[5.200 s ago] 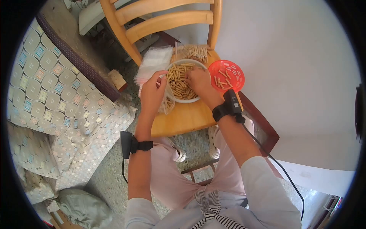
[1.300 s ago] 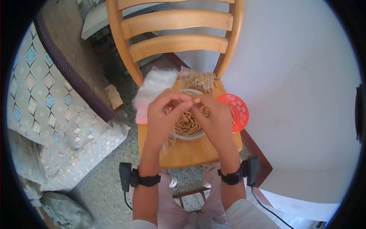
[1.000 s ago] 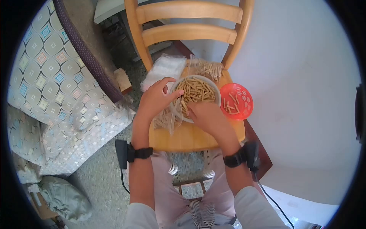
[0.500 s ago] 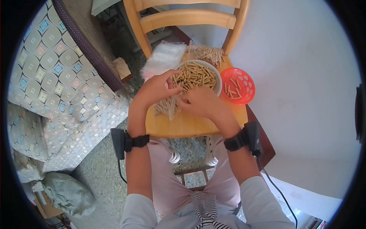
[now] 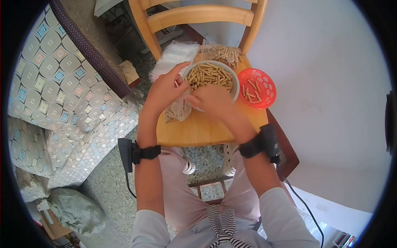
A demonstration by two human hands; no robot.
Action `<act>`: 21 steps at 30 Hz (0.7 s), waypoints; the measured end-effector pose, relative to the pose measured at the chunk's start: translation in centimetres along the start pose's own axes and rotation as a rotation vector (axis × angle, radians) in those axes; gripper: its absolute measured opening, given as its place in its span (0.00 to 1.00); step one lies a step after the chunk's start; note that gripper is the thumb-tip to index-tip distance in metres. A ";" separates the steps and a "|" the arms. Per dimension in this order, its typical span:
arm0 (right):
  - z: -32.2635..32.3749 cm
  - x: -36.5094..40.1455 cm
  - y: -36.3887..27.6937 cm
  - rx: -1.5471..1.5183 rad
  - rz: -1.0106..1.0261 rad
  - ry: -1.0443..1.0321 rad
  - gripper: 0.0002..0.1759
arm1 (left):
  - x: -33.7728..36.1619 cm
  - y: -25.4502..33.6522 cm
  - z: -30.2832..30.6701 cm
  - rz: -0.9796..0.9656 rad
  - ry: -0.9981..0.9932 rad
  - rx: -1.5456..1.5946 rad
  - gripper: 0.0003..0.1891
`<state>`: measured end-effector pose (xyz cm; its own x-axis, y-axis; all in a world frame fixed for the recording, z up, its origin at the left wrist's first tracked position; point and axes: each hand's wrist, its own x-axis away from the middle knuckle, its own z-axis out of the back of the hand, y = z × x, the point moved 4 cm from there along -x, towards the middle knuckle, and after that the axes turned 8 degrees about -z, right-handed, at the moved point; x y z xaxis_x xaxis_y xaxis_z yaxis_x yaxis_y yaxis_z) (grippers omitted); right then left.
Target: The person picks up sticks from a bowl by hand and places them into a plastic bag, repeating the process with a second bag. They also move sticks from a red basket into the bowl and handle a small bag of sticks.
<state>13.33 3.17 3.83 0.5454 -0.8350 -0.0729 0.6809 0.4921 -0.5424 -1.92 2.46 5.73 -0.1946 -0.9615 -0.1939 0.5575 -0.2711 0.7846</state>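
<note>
A white bowl (image 5: 235, 84) full of short tan snack sticks (image 5: 211, 75) stands on a wooden chair seat (image 5: 202, 130). My left hand (image 5: 165, 89) holds up a small clear plastic bag (image 5: 178, 110) partly filled with sticks, just left of the bowl. My right hand (image 5: 213, 101) is at the bag's mouth by the bowl's near rim, fingers pinched together; what it holds is hidden. Both wrists wear black bands with small devices.
A red plastic basket (image 5: 258, 88) with a few sticks sits at the seat's right edge. A filled clear bag (image 5: 223, 53) lies behind the bowl, a stack of empty bags (image 5: 175, 56) at its left. A patterned bed cover (image 5: 53, 95) is on the left, white wall on the right.
My right hand took sticks from the bowl and came to the bag's mouth. The bag hangs lower on the seat, fuller than five seconds ago. The view has shifted.
</note>
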 end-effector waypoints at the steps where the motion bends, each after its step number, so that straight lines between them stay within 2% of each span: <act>1: 0.5 -0.2 0.8 -0.080 -0.019 -0.040 0.15 | 0.0 -0.2 0.0 -0.001 -0.002 -0.002 0.30; 2: 1.3 -0.6 1.6 -0.082 -0.020 -0.037 0.15 | 0.1 -0.5 0.2 -0.010 0.030 -0.066 0.30; 3: 2.4 -1.1 2.6 -0.136 -0.018 0.054 0.12 | 0.1 -0.6 0.4 -0.020 0.064 -0.128 0.29; 4: 3.5 -1.3 3.7 -0.186 -0.016 0.147 0.12 | 0.2 -0.4 0.4 -0.026 0.064 -0.127 0.29; 5: 3.6 -1.4 5.1 -0.180 -0.015 0.155 0.12 | 0.2 -0.2 0.4 0.011 0.043 -0.196 0.28; 7: 2.4 -2.1 8.8 0.059 -0.093 0.285 0.19 | 0.2 0.1 0.4 0.033 0.030 -0.270 0.27; 8: 2.1 -2.0 8.9 0.065 -0.088 0.298 0.19 | 0.3 0.0 0.1 0.002 0.047 -0.315 0.25; 10: 0.7 -1.5 8.6 0.382 -0.191 0.173 0.22 | 0.1 0.0 -0.5 -0.061 0.089 -0.371 0.24; 12: -1.7 -2.1 9.7 0.492 -0.141 0.312 0.22 | -0.3 0.0 -1.5 -0.086 -0.003 -0.449 0.22; 14: -2.1 -2.1 8.7 0.458 -0.184 0.280 0.17 | -0.3 0.0 -2.6 -0.166 0.011 -0.441 0.21; 16: -2.7 -2.0 8.9 0.439 -0.111 0.422 0.12 | -0.4 -0.4 -3.9 -0.172 -0.012 -0.428 0.20; 17: -2.8 -1.8 8.8 0.446 -0.089 0.443 0.12 | -0.3 -0.5 -4.3 -0.184 0.014 -0.441 0.20; 19: -2.8 -2.4 9.5 0.349 -0.228 0.324 0.11 | -0.8 -0.9 -4.9 -0.167 -0.050 -0.475 0.20; 21: -1.8 -2.9 9.6 0.250 -0.237 0.363 0.12 | -1.7 -1.3 -4.9 -0.134 -0.052 -0.437 0.20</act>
<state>17.39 9.83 -2.68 0.1865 -0.9409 -0.2827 0.8858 0.2855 -0.3658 1.62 4.20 2.20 -0.3226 -0.9161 -0.2381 0.8103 -0.3973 0.4307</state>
